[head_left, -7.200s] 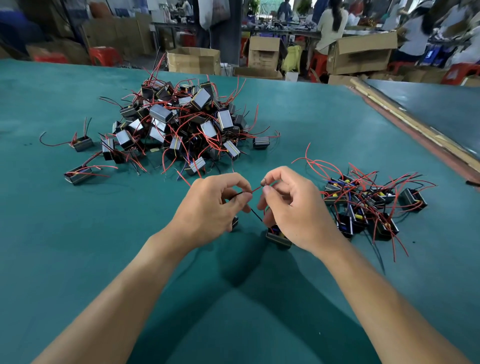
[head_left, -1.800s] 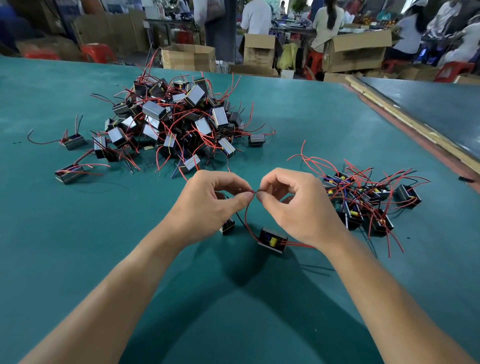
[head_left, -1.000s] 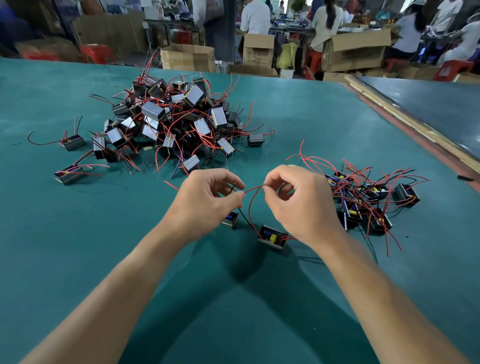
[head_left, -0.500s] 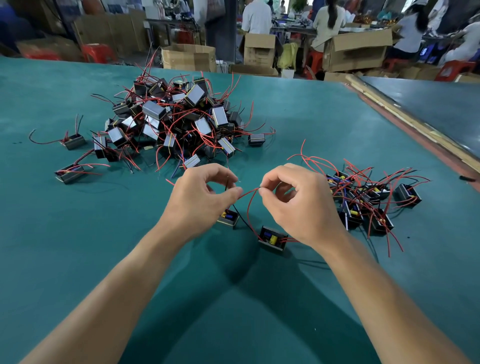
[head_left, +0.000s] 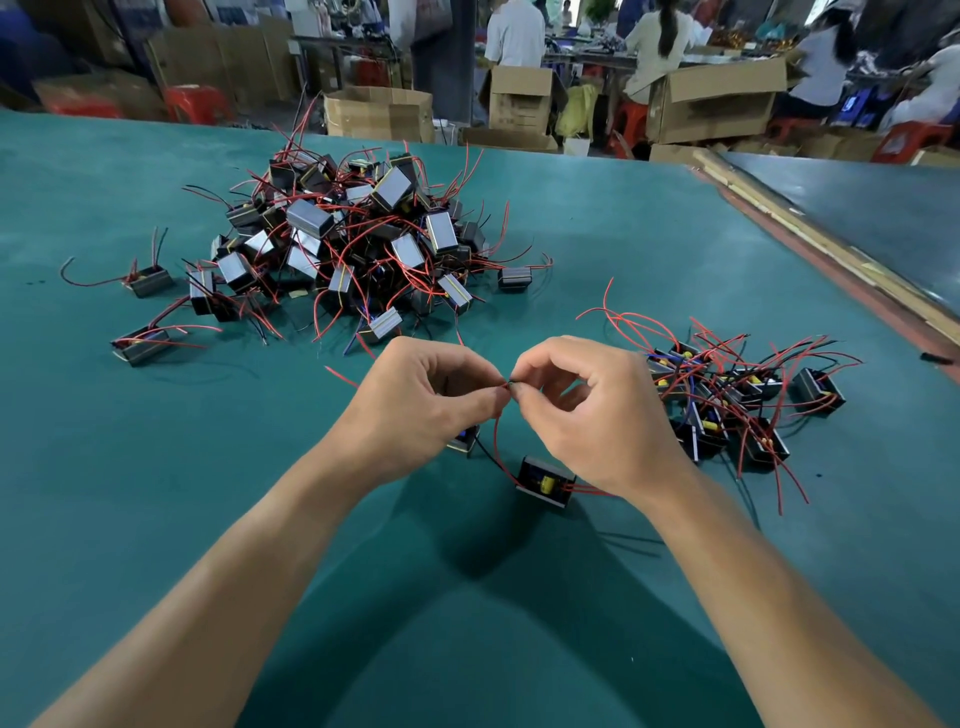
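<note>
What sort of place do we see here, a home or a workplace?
Probably an electronics assembly workshop. A large pile of small wired modules lies on the green table, the left hand and right hand pinch wires together, and cardboard boxes and seated workers fill the background.

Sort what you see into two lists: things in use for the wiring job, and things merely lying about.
In use: left hand, right hand, wire ends, left module, right module.
Lying about: large pile, small pile, cardboard boxes.
</note>
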